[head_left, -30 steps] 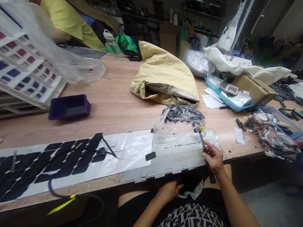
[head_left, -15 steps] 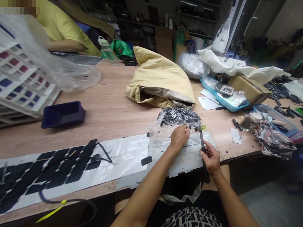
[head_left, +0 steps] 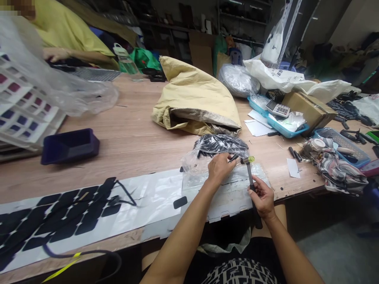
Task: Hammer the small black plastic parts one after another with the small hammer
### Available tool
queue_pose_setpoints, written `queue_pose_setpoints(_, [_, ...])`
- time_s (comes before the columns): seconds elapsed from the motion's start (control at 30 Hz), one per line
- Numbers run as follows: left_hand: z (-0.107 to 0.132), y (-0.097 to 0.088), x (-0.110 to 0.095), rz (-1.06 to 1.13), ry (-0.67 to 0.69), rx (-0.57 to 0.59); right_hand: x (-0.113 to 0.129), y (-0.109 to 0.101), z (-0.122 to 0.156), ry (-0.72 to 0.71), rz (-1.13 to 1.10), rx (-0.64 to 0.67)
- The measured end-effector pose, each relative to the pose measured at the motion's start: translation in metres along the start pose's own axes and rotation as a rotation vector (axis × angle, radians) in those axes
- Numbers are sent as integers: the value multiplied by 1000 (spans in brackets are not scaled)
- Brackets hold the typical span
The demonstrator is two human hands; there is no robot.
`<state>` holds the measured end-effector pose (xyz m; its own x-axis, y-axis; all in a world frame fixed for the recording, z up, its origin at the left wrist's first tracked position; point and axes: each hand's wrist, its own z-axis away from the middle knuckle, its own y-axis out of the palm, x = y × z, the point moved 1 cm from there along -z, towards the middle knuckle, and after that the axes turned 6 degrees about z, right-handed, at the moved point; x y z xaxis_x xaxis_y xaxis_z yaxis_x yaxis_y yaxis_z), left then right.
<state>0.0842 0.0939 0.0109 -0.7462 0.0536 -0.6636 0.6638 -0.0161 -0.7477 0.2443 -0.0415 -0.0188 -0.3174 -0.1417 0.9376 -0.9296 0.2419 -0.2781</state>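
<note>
left hand [head_left: 220, 167] pinches a black pin [head_left: 233, 158] by the hammer [head_left: 250, 177], which the right hand [head_left: 263, 198] grips closed; best to keep fingertips off the head.

Near edge: I see the sheet [head_left: 148, 197] lying along the table [head_left: 133, 134] front.
On the sheet: my left hand [head_left: 219, 169], just before the bag of parts [head_left: 220, 146].
Right of it: hammer [head_left: 250, 177] in my right hand [head_left: 262, 197].
Behind the bag: sack [head_left: 195, 94].
Far left: tray [head_left: 69, 145].
</note>
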Motion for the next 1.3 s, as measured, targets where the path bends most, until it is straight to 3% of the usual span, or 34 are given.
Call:
queue_pose_setpoints(0.17, [44,-25,41,36,271,78,1,0,1,-11,4,29])
queue_pose_setpoints(0.33, [58,-19,68,117,333,76,2,0,0,-46,99,94])
queue_pose_setpoints(0.67, [50,-7,73,211,303,44,15,6,10,-96,240,201])
queue_pose_setpoints(1.0, [48,-6,76,212,299,54,30,13,13,-407,422,238])
queue_pose_setpoints(1.3, [48,-5,77,217,305,32,23,7,12,-269,373,192])
